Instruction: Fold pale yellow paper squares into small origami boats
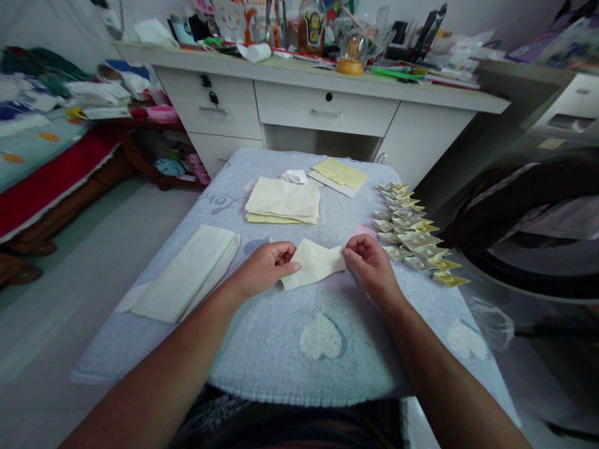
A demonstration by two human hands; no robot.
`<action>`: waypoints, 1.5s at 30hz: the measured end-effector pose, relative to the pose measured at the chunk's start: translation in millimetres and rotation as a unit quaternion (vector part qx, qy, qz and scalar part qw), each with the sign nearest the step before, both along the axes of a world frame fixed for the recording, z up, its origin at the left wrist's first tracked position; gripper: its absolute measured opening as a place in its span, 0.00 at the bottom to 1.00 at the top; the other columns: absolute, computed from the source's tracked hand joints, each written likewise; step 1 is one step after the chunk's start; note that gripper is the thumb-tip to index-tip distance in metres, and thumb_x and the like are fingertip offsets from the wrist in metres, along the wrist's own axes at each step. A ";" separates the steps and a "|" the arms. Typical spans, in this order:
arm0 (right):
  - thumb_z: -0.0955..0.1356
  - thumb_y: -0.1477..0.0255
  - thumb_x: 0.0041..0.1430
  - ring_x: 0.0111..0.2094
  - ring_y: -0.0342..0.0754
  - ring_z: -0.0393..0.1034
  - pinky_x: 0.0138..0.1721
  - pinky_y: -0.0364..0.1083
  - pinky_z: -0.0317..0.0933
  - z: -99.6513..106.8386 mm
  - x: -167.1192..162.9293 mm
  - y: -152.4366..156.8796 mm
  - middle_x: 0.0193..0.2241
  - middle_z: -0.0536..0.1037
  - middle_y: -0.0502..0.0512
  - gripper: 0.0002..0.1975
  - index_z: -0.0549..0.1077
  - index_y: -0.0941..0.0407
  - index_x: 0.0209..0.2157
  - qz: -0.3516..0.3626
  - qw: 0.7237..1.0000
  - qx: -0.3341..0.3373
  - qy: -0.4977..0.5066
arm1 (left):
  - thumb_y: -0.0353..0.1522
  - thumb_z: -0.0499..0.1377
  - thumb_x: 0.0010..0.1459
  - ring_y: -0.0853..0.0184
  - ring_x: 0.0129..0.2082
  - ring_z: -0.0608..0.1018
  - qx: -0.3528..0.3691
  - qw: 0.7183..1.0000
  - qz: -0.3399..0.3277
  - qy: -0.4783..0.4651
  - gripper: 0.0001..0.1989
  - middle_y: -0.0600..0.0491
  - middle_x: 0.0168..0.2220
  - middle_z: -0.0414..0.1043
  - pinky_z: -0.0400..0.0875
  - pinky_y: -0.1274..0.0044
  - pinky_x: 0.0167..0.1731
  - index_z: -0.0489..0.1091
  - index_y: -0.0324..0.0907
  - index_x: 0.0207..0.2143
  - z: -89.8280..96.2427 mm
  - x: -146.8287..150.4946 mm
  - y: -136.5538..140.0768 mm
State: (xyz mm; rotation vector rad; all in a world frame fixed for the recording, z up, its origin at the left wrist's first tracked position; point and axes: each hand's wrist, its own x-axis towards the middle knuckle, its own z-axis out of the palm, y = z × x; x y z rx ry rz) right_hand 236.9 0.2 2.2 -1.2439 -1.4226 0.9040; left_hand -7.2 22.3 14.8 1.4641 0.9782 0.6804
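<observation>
1. Nearest, six o'clock: fuzzy blue tablecloth point(276, 365), pale heart showing.
2. Dial's centre: here's the cream paper sheet point(313, 263), creased, jagged-edged, peaked on top! Left hand point(269, 265) pinches one end, right hand point(372, 262) the other, fingers curled.
3. Between two and three: pointed paper boats point(420, 241), yellow-tipped.
4. Eleven: flat, crease-marked paper stack point(283, 198).

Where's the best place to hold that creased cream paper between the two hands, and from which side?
The cream paper is probably best pinched at its two ends, from left and right, as the left hand and right hand do. It looks thin and creased through the middle, so a grip there might crush the folds.
</observation>
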 end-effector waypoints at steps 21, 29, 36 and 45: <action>0.71 0.64 0.55 0.41 0.51 0.73 0.47 0.51 0.65 -7.8 -32.2 -12.4 0.40 0.79 0.54 0.15 0.73 0.53 0.44 0.092 0.986 -0.047 0.132 | 0.34 0.65 0.50 0.71 0.27 0.72 0.019 0.997 0.033 -0.065 0.19 0.57 0.29 0.70 0.67 0.78 0.30 0.68 0.40 0.44 -14.1 31.8 -12.0; 0.65 0.78 0.51 0.35 0.50 0.63 0.39 0.48 0.55 -2.2 -23.9 -11.4 0.29 0.69 0.52 0.05 0.65 0.54 0.28 -0.035 0.945 0.150 -0.287 | 0.33 0.67 0.49 0.74 0.29 0.71 0.250 0.956 0.142 0.054 0.38 0.47 0.56 0.59 0.69 0.78 0.30 0.52 0.49 0.59 -5.4 27.6 -23.6; 0.64 0.83 0.49 0.38 0.51 0.60 0.43 0.50 0.50 -4.6 -28.9 -13.4 0.32 0.69 0.53 0.11 0.69 0.55 0.33 0.000 0.874 0.197 -0.445 | 0.24 0.61 0.52 0.63 0.47 0.72 0.398 0.901 0.063 0.159 0.12 0.50 0.46 0.66 0.70 0.73 0.44 0.67 0.44 0.38 -6.0 24.2 -25.9; 0.65 0.84 0.48 0.41 0.53 0.59 0.43 0.51 0.50 -7.4 -23.1 -11.5 0.34 0.71 0.54 0.12 0.70 0.55 0.34 0.039 0.862 0.164 -0.478 | 0.17 0.56 0.45 0.65 0.41 0.72 0.363 0.910 0.005 0.202 0.14 0.52 0.39 0.67 0.68 0.74 0.40 0.65 0.42 0.33 -9.6 13.0 -15.5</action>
